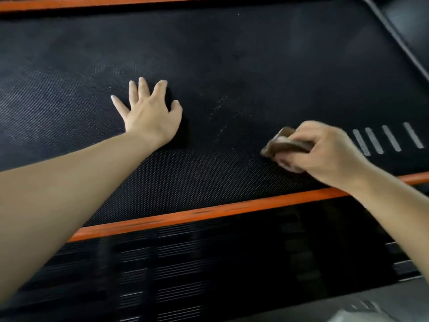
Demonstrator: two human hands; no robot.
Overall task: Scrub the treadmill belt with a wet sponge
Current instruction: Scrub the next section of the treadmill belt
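So this is mid-scrub. The right hand [325, 152] is wrapped around the sponge [286, 145] and pressing it onto the treadmill belt [232, 54], close to the belt's near edge, just inside the orange side strip [209, 211]. The sponge is a bit motion-blurred, so I'd guess it's being worked back and forth. The left hand [149, 110] holds nothing, fingers spread wide, palm flat on the belt, well apart from the sponge, probably bracing.

Progress-wise: there's a speckly, foamy-looking patch between the two hands and the belt looks darker around there, so I'd say that bit has been gone over. The far side and the left end look duller and greyish, so most of the belt still seems left to do.

The sponge's long axis runs roughly along the near edge, with its free end pointing toward the left hand. The white stripes [390, 139] sit just past the right hand.
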